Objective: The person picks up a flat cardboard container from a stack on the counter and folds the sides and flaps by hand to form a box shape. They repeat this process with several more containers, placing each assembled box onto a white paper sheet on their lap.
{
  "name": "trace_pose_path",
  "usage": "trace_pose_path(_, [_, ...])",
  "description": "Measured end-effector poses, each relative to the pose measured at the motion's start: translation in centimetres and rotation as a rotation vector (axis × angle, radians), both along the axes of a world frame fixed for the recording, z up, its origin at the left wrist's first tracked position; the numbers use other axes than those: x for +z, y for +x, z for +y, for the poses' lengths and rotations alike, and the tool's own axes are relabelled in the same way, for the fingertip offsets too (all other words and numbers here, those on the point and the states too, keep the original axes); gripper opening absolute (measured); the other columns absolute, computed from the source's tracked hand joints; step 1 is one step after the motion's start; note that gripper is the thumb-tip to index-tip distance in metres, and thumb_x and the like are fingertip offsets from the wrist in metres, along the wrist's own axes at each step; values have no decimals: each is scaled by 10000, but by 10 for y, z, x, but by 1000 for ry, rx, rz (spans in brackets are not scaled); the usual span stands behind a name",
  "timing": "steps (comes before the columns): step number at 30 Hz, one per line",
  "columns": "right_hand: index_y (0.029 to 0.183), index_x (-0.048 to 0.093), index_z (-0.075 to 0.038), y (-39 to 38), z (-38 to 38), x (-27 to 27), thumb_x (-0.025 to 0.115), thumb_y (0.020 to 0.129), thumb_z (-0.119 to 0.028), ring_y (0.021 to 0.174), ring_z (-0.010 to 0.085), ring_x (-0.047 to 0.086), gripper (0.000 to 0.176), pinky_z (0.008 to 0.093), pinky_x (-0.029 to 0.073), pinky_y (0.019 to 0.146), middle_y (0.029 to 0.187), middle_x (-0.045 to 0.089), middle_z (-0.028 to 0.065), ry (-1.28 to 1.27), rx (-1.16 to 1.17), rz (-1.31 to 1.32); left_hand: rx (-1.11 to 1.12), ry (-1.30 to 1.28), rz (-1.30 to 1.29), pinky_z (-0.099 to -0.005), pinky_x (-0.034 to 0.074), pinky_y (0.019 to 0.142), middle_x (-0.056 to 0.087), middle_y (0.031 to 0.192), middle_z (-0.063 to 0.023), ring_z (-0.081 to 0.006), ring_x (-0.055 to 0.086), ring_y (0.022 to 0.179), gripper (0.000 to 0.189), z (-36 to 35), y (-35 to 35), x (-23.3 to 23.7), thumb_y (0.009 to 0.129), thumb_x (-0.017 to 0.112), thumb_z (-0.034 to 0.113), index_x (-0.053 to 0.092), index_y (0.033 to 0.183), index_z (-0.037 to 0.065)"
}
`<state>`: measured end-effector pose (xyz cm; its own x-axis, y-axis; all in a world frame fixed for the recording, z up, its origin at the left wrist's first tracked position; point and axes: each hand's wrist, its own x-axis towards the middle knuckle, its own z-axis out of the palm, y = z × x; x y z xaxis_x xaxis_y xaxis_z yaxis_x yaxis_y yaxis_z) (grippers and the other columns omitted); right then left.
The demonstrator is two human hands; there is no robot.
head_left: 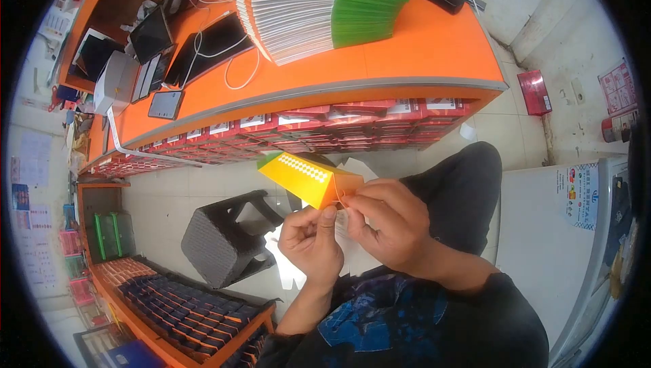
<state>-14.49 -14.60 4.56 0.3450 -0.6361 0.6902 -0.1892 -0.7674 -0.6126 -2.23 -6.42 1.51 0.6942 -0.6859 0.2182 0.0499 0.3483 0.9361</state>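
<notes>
The left hand (pixel 312 242) pinches the yellow carton (pixel 298 177) at its lower corner; the right hand (pixel 397 222) grips its near end. From them its long axis runs forward and leftward, towards the orange counter (pixel 434 49) beyond.

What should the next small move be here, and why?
Probably the right hand should gently press in the near end of the box while the left hand steadies it: both hands' fingertips meet at that end, though they partly hide whether it is closed.
</notes>
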Motion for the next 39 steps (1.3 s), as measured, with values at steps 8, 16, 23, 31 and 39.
trace_pose_path(8, [1085,765,13,1,4,0,854,814,1,895,307,760,285,369,648,777,1012,731,123,-59,-16,34,-15,25,-100,-296,608,939,781,1138,-170,-174,756,1046,134,3,2,-4,1018,761,-50,656,1088,-5])
trace_pose_path(16, [1099,761,13,-1,4,0,861,824,-18,897,303,771,295,368,652,792,995,735,125,-71,-48,47,16,18,-138,-314,597,973,768,1177,-172,-183,743,1077,119,2,1,1,1021,751,-55,669,1098,-15])
trace_pose_path(23, [1101,757,12,-1,7,0,865,835,-32,895,295,774,290,362,658,800,996,738,120,-46,-19,55,8,22,-177,-306,585,966,746,1153,-141,-172,727,1067,114,1,0,-2,1020,743,-69,694,1104,-10])
trace_pose_path(31, [1082,758,16,-1,7,0,865,831,-19,849,293,771,275,352,652,767,957,737,121,-17,-20,36,111,85,-360,-266,565,836,726,1086,-113,-151,717,961,167,3,8,-7,977,797,-73,742,1127,-24])
trace_pose_path(39, [1031,760,12,2,10,1,853,789,42,796,311,762,260,371,616,686,934,737,138,5,-27,6,97,110,-484,-249,563,851,699,1094,-80,-119,696,975,131,3,2,-2,1017,740,-79,722,1133,-20])
